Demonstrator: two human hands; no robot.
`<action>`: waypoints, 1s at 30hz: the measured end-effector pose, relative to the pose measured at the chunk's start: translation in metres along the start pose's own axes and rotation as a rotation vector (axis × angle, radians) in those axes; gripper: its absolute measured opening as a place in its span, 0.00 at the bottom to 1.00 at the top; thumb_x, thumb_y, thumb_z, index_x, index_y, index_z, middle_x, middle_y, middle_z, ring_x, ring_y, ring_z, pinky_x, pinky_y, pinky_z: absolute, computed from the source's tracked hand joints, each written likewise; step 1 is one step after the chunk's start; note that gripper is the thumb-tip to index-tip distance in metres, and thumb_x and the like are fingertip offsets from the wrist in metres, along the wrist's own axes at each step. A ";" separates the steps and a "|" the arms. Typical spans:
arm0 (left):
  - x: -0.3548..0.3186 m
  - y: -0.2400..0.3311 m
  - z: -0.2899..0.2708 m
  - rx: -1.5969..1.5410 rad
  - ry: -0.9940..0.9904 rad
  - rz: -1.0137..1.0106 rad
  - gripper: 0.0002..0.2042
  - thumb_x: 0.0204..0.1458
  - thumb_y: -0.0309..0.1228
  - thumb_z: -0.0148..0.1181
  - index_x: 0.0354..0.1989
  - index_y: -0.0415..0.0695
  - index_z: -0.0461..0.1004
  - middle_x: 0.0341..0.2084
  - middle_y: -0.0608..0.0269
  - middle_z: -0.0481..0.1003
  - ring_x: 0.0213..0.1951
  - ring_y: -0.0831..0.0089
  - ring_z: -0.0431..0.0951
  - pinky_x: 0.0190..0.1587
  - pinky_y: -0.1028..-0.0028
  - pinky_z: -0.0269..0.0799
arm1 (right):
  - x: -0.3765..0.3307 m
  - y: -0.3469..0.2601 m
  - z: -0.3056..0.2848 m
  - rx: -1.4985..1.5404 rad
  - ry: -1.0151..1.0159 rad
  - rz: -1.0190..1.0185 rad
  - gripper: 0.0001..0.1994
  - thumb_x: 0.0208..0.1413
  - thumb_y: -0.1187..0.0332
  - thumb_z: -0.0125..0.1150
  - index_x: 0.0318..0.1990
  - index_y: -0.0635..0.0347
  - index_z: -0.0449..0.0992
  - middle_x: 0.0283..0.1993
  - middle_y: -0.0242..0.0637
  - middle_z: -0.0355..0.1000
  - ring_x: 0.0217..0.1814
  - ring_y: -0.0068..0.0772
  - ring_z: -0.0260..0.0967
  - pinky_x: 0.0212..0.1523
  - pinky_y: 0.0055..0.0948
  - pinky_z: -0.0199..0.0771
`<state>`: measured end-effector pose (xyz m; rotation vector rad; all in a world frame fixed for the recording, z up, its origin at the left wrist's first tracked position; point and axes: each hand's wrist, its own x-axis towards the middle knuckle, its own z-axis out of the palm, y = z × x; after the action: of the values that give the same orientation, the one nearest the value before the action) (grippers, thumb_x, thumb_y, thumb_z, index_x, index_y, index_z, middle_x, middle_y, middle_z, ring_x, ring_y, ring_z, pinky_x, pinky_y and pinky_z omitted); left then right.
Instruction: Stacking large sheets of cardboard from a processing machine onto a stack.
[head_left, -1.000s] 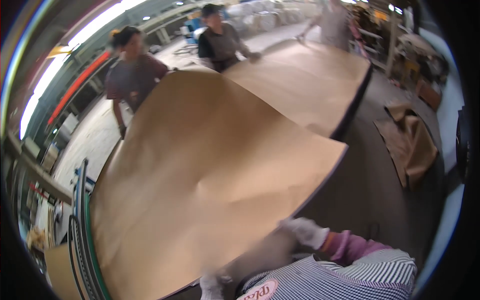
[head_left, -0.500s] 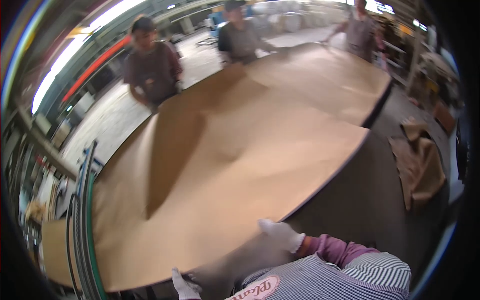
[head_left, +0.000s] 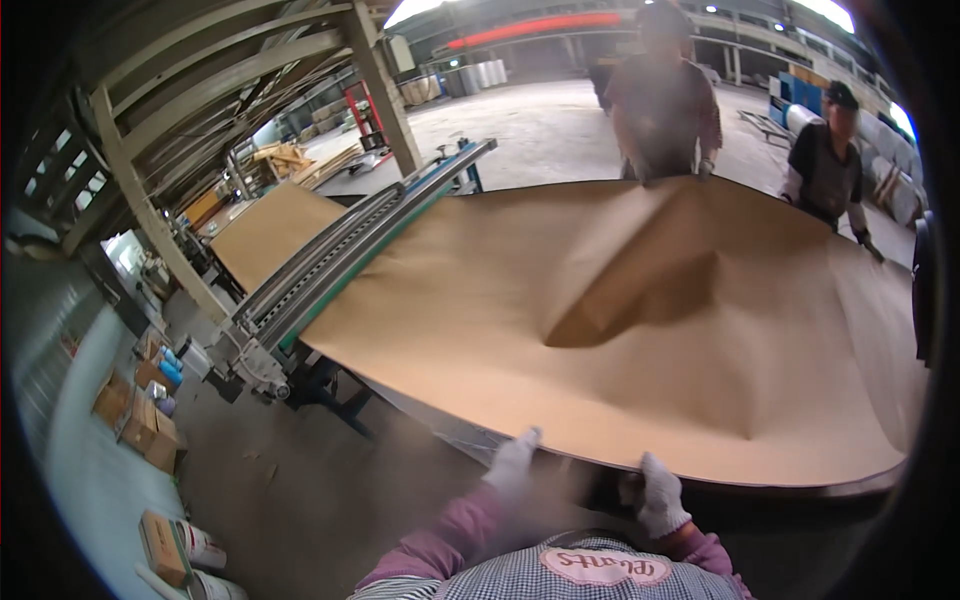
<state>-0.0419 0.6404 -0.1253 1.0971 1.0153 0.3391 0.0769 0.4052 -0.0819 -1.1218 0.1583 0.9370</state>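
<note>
A large brown sheet (head_left: pixel 480 370), like heavy paper, spreads across the middle, with a raised fold and creases toward its right part. My left hand (head_left: pixel 513 462), in a white glove, is closed on the sheet's near edge, thumb on top and fingers hidden below. Farther right along that edge, my right hand (head_left: pixel 658 495), also gloved, grips it the same way. A co-worker (head_left: pixel 660 100), blurred, has gloved hands at the far edge. Another co-worker (head_left: pixel 830 165) in a dark cap stands at the far right with a hand near the sheet.
A long metal roller frame (head_left: pixel 360 235) with a green strip crosses the sheet's left end. Beyond it lies another brown piece (head_left: pixel 275 232). Cardboard boxes (head_left: pixel 150 430) and tubs (head_left: pixel 200 543) stand on the left. A post (head_left: pixel 385 90) rises behind the frame.
My view has swung left, bringing the roller frame and left floor into sight. The third co-worker has gone out of view. Both my hands are at the near edge, closer together than before.
</note>
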 end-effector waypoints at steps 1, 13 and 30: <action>0.032 -0.012 -0.034 -0.133 0.073 0.076 0.17 0.52 0.39 0.57 0.45 0.40 0.70 0.39 0.54 0.73 0.38 0.63 0.74 0.34 0.68 0.74 | -0.009 -0.003 0.002 -0.021 -0.035 0.018 0.15 0.60 0.54 0.48 0.31 0.56 0.71 0.21 0.34 0.67 0.20 0.31 0.65 0.21 0.31 0.67; 0.067 0.054 -0.123 -0.172 0.404 0.016 0.17 0.48 0.33 0.59 0.42 0.32 0.73 0.31 0.51 0.75 0.27 0.61 0.74 0.26 0.66 0.67 | -0.042 -0.051 -0.064 0.061 0.156 -0.335 0.17 0.61 0.54 0.47 0.37 0.60 0.72 0.24 0.36 0.71 0.22 0.31 0.69 0.22 0.29 0.69; 0.058 0.049 -0.080 0.022 0.250 -0.072 0.22 0.50 0.40 0.59 0.51 0.41 0.69 0.47 0.58 0.71 0.44 0.66 0.72 0.45 0.69 0.67 | -0.071 -0.092 -0.115 0.016 0.277 -0.377 0.14 0.60 0.60 0.49 0.34 0.62 0.74 0.24 0.38 0.71 0.20 0.31 0.69 0.19 0.27 0.70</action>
<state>-0.0651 0.7478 -0.1197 1.0517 1.2797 0.4151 0.1357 0.2610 -0.0330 -1.2124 0.1718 0.4437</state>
